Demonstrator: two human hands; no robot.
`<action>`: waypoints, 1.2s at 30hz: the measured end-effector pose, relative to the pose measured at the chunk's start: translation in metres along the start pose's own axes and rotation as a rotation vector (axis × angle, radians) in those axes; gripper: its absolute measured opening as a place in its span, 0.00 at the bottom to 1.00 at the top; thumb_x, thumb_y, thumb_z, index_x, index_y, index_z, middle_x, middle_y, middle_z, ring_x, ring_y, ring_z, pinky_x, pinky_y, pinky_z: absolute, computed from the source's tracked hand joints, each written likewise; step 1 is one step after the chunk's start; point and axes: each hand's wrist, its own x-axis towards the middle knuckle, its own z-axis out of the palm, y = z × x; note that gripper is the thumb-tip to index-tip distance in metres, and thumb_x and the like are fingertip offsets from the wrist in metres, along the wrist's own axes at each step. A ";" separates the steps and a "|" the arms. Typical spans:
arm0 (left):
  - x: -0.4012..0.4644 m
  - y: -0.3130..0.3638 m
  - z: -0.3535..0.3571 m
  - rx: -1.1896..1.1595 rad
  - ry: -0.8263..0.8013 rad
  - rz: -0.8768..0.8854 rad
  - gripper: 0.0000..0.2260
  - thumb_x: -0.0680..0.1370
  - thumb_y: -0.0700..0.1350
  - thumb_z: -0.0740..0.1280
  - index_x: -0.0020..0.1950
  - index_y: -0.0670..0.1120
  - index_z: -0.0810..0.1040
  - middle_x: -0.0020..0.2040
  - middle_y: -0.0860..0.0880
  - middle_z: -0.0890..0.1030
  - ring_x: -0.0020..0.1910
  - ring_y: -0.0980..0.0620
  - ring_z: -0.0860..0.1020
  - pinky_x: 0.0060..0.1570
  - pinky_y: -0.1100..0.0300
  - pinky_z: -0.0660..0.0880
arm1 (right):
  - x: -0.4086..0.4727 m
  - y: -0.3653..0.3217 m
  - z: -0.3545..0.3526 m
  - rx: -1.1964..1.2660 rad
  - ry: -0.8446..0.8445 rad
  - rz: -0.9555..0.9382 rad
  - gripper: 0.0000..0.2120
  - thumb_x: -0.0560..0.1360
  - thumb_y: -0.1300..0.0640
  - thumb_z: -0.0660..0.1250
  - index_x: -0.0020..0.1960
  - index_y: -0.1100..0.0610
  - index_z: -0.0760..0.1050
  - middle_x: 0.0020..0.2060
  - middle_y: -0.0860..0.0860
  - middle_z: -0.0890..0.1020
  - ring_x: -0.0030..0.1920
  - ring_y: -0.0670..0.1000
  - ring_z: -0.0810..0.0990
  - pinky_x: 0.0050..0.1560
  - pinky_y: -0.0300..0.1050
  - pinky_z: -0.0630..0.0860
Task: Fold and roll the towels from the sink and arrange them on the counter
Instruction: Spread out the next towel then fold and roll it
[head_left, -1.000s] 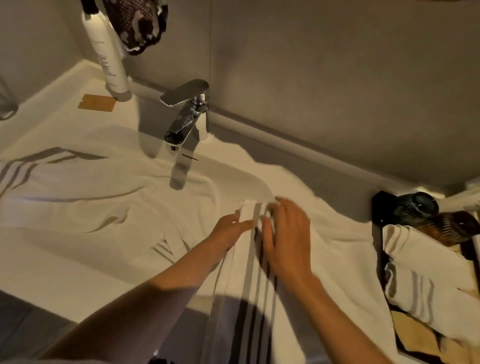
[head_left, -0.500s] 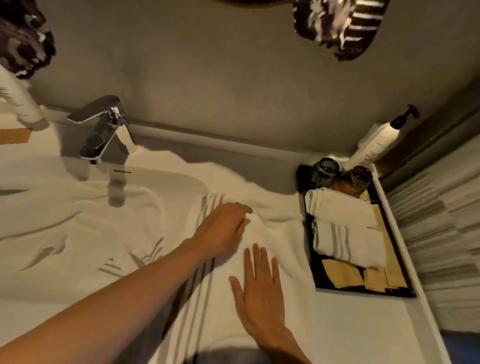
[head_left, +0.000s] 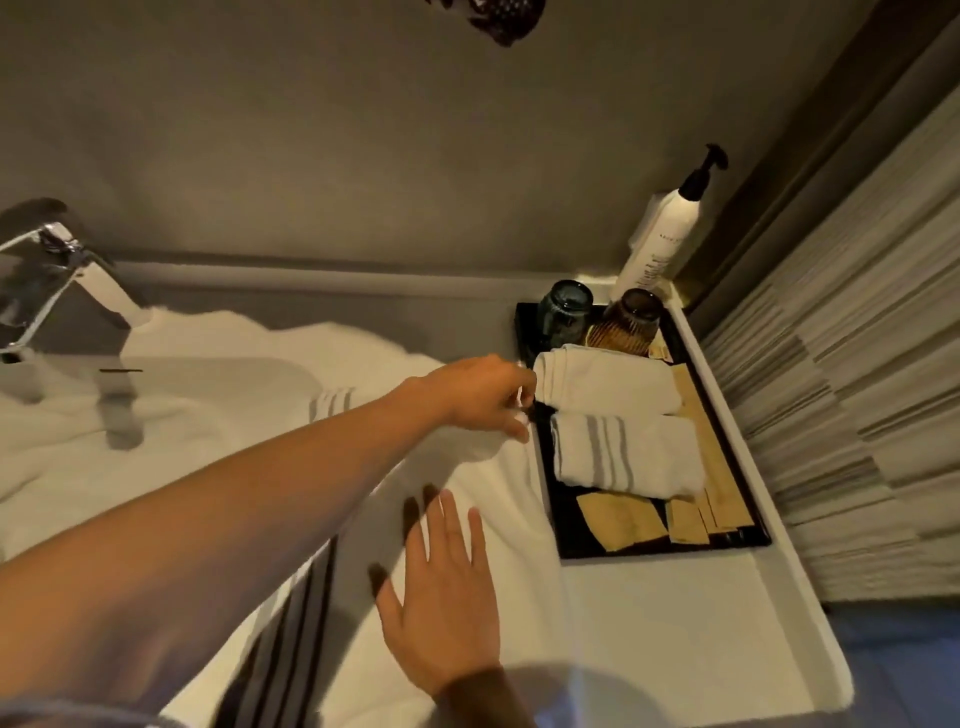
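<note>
1. The left hand (head_left: 480, 397) reaches to the white towel's (head_left: 498, 499) far edge beside the black tray (head_left: 582, 545), fingers curled; whether they pinch cloth is unclear.
2. The right hand (head_left: 447, 597) lies flat, fingers spread, on that towel.
3. The towel covers the tabletop (head_left: 675, 649); two rolled towels (head_left: 618, 421) lie in the tray.

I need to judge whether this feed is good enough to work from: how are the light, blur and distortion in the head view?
Head view: dim, warm light; hard shadows under the right hand on the towel; the left forearm is blurred near the lens; wide-angle bending curves the counter edge and tilts the soap bottle; the rolled towels on the tray read sharply.
</note>
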 end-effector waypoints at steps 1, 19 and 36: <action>-0.001 0.000 -0.004 0.070 -0.056 0.011 0.11 0.73 0.53 0.73 0.47 0.50 0.75 0.43 0.53 0.78 0.39 0.54 0.75 0.37 0.56 0.72 | 0.001 0.000 0.000 0.015 0.011 0.005 0.35 0.78 0.39 0.48 0.78 0.59 0.55 0.78 0.57 0.54 0.79 0.55 0.47 0.73 0.63 0.45; -0.055 -0.015 0.035 -0.004 0.552 -0.305 0.10 0.81 0.48 0.59 0.58 0.45 0.75 0.57 0.46 0.78 0.53 0.45 0.76 0.52 0.49 0.74 | 0.002 0.005 0.000 0.045 0.033 0.008 0.31 0.81 0.40 0.44 0.78 0.55 0.55 0.79 0.53 0.52 0.79 0.52 0.47 0.77 0.56 0.45; -0.294 0.057 0.149 0.186 0.150 -0.143 0.31 0.82 0.62 0.48 0.80 0.45 0.56 0.80 0.44 0.54 0.80 0.47 0.51 0.78 0.51 0.43 | -0.108 0.047 -0.023 -0.112 0.052 -0.219 0.18 0.81 0.46 0.55 0.59 0.57 0.75 0.61 0.56 0.76 0.60 0.58 0.75 0.62 0.51 0.68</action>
